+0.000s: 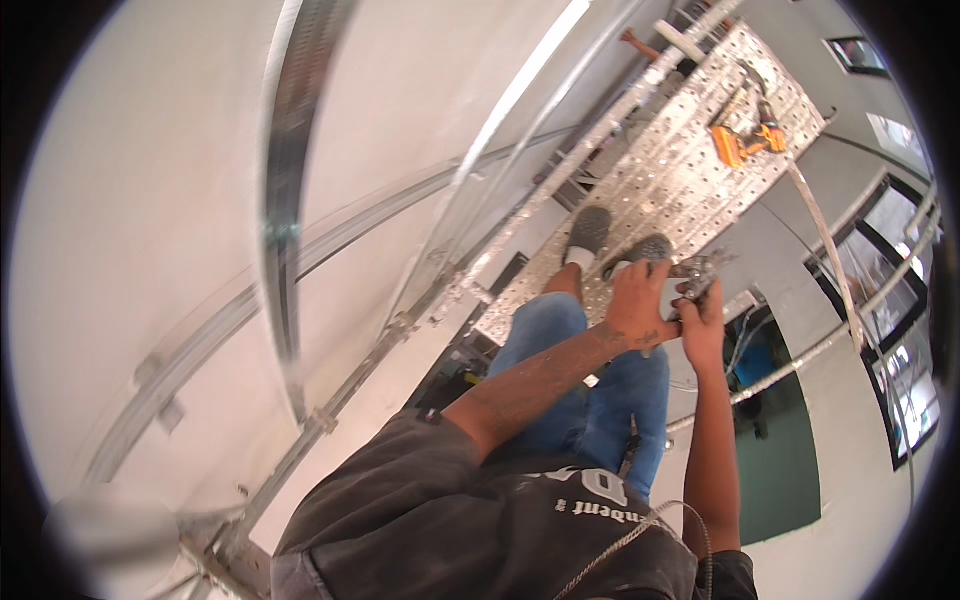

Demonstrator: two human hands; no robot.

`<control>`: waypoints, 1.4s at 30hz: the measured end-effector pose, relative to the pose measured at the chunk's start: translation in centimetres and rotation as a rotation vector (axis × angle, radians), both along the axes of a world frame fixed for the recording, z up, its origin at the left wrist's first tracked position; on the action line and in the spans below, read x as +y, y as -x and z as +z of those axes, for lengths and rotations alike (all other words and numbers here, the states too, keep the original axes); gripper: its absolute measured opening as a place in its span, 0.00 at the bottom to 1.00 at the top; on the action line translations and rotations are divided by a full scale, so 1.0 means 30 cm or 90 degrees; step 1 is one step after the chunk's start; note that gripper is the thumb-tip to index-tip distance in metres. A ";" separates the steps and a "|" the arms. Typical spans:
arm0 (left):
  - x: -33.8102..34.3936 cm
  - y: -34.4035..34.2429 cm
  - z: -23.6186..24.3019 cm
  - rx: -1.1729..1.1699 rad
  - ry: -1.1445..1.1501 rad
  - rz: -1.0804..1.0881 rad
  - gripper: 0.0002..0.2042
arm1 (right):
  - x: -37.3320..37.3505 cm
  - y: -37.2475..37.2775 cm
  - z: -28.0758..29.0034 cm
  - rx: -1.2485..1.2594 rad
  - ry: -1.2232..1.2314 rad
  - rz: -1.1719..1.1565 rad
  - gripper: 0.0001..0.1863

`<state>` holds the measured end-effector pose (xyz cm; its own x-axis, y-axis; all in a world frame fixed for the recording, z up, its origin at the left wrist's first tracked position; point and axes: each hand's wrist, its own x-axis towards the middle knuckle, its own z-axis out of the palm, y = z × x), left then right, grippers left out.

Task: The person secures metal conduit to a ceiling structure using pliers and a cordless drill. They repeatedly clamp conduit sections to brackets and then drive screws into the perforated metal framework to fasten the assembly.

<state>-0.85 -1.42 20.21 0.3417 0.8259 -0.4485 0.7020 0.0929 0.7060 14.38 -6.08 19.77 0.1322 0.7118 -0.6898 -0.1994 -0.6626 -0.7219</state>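
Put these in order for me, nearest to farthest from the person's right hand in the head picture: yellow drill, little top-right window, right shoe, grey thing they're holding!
From the right hand:
1. Grey thing: in its grasp.
2. Right shoe: below, on the platform.
3. Yellow drill: farther along the platform.
4. Little window: top right, beyond the platform.

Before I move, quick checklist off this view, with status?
1. Right hand on the small metallic item: ok, held in its fingers.
2. Left hand secure on that item: cannot tell; it is close by, but the contact is blurred.
3. Shoes on the perforated platform: ok, both.
4. Platform free of loose tools: not ok, the orange-and-black drill lies beyond the feet.
5. Platform locked in place: cannot tell.
6. Gloves on: not ok, bare hands.
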 end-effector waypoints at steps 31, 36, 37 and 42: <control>0.021 0.400 0.749 -0.147 0.028 0.067 0.49 | -0.007 0.349 0.645 0.100 -0.221 0.043 0.58; -0.007 0.599 0.862 -0.386 0.099 0.133 0.48 | -0.051 0.509 0.720 0.136 -0.118 0.327 0.71; -0.011 0.641 0.901 -0.391 0.132 0.152 0.48 | -0.032 0.557 0.772 0.165 -0.104 0.330 0.71; -0.112 0.919 1.021 -0.370 0.128 0.263 0.51 | -0.029 0.857 0.763 0.346 -0.261 0.318 0.68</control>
<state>-28.42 -4.77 50.83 0.2500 0.8593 -0.4462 0.0993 0.4357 0.8946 -11.32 -6.94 42.65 -0.5402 0.8065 -0.2401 -0.3426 -0.4714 -0.8126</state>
